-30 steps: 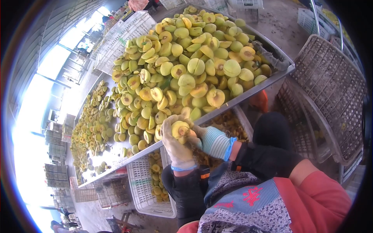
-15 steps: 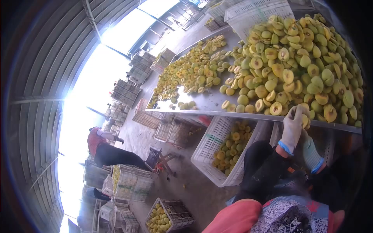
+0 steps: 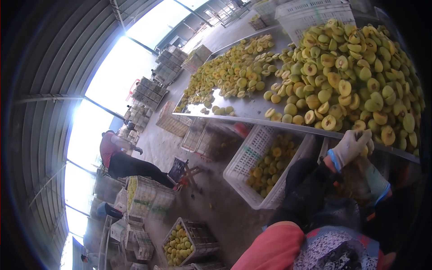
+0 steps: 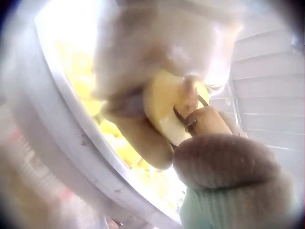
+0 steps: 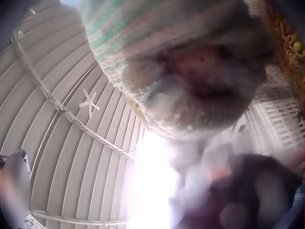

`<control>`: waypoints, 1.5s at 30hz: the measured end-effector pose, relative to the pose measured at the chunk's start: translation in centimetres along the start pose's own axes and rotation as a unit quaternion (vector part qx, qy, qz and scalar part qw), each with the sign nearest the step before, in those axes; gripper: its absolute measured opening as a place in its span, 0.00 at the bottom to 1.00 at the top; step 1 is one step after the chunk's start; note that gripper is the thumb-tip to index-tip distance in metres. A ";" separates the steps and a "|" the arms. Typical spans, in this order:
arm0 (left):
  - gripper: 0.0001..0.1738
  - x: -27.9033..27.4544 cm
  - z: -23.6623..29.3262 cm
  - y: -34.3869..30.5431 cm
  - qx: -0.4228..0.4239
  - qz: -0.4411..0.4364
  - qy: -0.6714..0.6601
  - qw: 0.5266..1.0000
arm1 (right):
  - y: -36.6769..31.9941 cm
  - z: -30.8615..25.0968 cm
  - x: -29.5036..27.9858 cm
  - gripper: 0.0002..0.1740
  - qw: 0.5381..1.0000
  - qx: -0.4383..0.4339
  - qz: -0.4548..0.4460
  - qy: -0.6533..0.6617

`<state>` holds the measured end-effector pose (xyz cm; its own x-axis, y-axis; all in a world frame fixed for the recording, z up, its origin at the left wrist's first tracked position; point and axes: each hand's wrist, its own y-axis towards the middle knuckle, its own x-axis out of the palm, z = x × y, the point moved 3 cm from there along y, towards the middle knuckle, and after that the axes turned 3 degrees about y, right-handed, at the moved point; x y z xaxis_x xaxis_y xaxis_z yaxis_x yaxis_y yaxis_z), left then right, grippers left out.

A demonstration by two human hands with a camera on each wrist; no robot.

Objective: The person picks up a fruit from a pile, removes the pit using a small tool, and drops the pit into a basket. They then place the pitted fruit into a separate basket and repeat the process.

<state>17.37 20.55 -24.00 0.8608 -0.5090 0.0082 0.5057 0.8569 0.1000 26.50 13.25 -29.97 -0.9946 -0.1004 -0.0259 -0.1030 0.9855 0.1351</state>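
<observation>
In the head view my left hand [image 3: 350, 149], in a pale glove, is at the front rim of a metal table [image 3: 256, 104]. It holds a yellow peach half [image 4: 159, 102], its cut face towards my right hand in the left wrist view. Lower and to the right is my right hand [image 3: 375, 179] in a striped glove. Its fingers grip a wooden-handled pitting tool [image 4: 209, 122], whose thin curved metal blade is at the brown centre of the peach half. The right wrist view shows mainly the curled striped glove, with the tool hidden.
A heap of halved peaches [image 3: 355, 67] covers the table's right side; a looser spread [image 3: 243, 72] lies further left. Below the rim stands a white crate [image 3: 238, 168] holding peach halves. A folding stool [image 3: 193, 177], another filled crate [image 3: 207, 240] and a bending person [image 3: 130, 157] are leftward.
The head view has swung left over the second, bringing the floor, stool and other person into sight. My hands stay together at the table rim with the peach half.
</observation>
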 end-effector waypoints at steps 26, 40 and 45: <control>0.27 0.8 0.0 -0.5 0.010 -0.006 -0.136 0.991 | 0.0 -1.5 1.0 0.28 0.996 0.027 -0.070 0.048; 0.20 -17.5 -0.6 -8.9 -0.010 0.495 -0.039 0.868 | -2.4 -0.7 -1.5 0.27 0.771 0.464 -0.133 0.415; 0.27 -19.4 1.6 -8.1 -0.074 0.555 0.302 0.772 | -0.9 -1.5 -0.6 0.26 0.832 0.430 -0.036 0.350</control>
<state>-3.49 23.36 -23.40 0.6162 0.6377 -0.4622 -0.5994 0.7604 0.2502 27.20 12.26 -28.61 -0.7805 0.0769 0.6204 -0.4158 0.6772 -0.6070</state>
